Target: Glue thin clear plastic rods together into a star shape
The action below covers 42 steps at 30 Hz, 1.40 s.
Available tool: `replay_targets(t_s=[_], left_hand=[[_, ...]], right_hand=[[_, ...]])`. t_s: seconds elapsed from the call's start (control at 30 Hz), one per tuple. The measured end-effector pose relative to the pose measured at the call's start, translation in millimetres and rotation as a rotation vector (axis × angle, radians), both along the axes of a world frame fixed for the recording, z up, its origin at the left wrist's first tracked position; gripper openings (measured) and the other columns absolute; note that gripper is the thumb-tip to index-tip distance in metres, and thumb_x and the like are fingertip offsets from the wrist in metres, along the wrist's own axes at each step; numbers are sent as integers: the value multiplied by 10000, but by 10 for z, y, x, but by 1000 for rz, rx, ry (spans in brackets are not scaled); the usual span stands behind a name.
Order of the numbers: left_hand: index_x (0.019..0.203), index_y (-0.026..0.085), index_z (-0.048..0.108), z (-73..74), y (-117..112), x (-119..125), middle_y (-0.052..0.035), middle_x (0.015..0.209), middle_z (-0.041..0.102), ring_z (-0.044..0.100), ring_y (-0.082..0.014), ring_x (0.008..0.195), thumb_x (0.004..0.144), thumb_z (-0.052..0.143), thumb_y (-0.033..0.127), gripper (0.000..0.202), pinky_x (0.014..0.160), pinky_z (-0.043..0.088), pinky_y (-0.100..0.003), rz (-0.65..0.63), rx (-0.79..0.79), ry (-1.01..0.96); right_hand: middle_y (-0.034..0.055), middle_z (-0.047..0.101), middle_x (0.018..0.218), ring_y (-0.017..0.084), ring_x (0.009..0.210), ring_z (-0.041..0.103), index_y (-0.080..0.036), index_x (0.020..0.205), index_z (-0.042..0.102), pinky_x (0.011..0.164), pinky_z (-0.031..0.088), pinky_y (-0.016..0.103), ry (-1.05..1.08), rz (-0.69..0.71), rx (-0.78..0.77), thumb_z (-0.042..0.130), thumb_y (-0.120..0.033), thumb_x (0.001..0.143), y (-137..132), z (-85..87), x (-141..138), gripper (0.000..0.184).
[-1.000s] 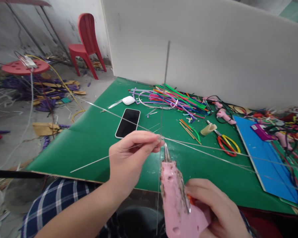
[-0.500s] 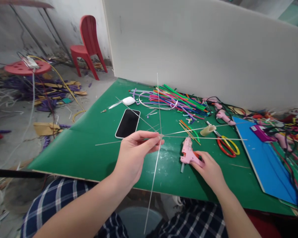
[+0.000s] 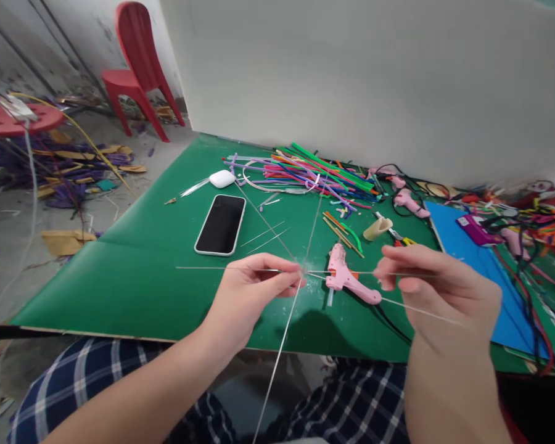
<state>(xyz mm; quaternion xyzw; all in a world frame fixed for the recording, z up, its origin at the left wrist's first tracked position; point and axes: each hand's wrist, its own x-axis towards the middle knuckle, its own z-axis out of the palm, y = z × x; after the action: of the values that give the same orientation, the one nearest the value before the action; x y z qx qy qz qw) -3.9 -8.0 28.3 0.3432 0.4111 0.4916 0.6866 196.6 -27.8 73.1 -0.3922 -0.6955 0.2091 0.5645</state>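
My left hand point(image 3: 259, 280) pinches the hub where several thin pale rods point(image 3: 279, 345) meet, and the rods fan out from it like spokes over the green table. Off to the right, my right hand point(image 3: 448, 290) is raised with its thumb and forefinger apart and nothing gripped between them. Two of the rods pass across or close to these fingers; contact is hard to make out. Between the hands a pink glue gun point(image 3: 346, 277) lies on the table, a clear glue stick poking from its back end.
A phone point(image 3: 221, 225) and white case point(image 3: 222, 179) lie left on the green table point(image 3: 134, 271). Colourful fuzzy stems point(image 3: 314, 169) are heaped along the back. Short sticks point(image 3: 345, 234), a beige tube point(image 3: 378, 229), partly hidden scissors point(image 3: 402, 239) and a blue board point(image 3: 457, 237) are at right.
My right hand has let go of the glue gun, leaving it on the table, and has risen to the right beside the rods. My left hand keeps its pinch. The view has shifted slightly.
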Motion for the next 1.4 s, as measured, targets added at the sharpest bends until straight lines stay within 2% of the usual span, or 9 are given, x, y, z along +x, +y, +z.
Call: replay_targets(t_s=[0.07,0.17,0.33,0.43,0.53,0.77,1.1,1.3,1.4], left_hand=[[662,173,715,-26,-1,11,-29,659,716,675,-120,619,649,764,162,51,559,553,-166,-27,27,31],[662,179,716,-70,10,25,-36,671,717,677,-134,618,657,753,166,40,565,556,-190,-81,70,80],[684,202,720,-119,16,42,-20,664,716,666,-121,597,688,722,138,64,570,552,-191,-128,120,121],[683,206,720,-129,13,42,-15,654,715,659,-113,586,693,718,123,84,571,553,-182,-146,144,123],[690,206,718,-135,14,35,-14,648,715,671,-114,595,694,722,121,85,560,556,-165,-123,148,111],[654,200,696,-95,6,-4,-13,634,705,689,-143,589,650,754,108,109,510,571,-170,-3,153,96],[700,227,714,-77,-53,-66,-4,661,712,693,-137,588,685,747,160,77,503,566,-152,73,247,203],[713,233,714,-64,-32,-62,8,646,709,691,-118,593,701,733,141,94,518,557,-123,57,247,178],[707,215,714,-63,-16,-60,-4,644,711,691,-127,591,687,743,136,87,516,559,-136,48,222,172]], right_hand=[[-9,705,712,148,625,644,-276,944,725,599,550,308,15,-15,45,662,-202,808,33,-47,-1,167],[-13,708,711,130,601,643,-264,887,733,601,549,293,40,-31,7,651,-195,819,61,-116,36,127],[-6,717,737,150,704,672,-252,838,738,652,555,289,47,-60,-14,666,-226,810,120,-163,60,82],[-8,712,714,139,611,659,-249,828,738,558,550,274,70,-73,-55,680,-244,799,131,-171,39,65],[-9,712,712,132,546,643,-256,822,734,473,533,258,91,-110,-43,685,-281,793,117,-181,3,62],[1,712,693,143,531,643,-249,812,740,458,546,266,137,-141,-56,715,-285,764,67,-161,-78,65],[-20,698,671,155,559,635,-249,768,731,724,589,370,180,-260,-86,739,-229,739,-41,-100,-278,36],[-39,707,686,142,646,654,-264,776,722,756,579,314,41,-249,-115,721,-179,753,-65,-42,-260,88],[-40,704,675,143,632,653,-261,773,723,735,586,319,79,-278,-86,729,-162,739,-48,-61,-282,105]])
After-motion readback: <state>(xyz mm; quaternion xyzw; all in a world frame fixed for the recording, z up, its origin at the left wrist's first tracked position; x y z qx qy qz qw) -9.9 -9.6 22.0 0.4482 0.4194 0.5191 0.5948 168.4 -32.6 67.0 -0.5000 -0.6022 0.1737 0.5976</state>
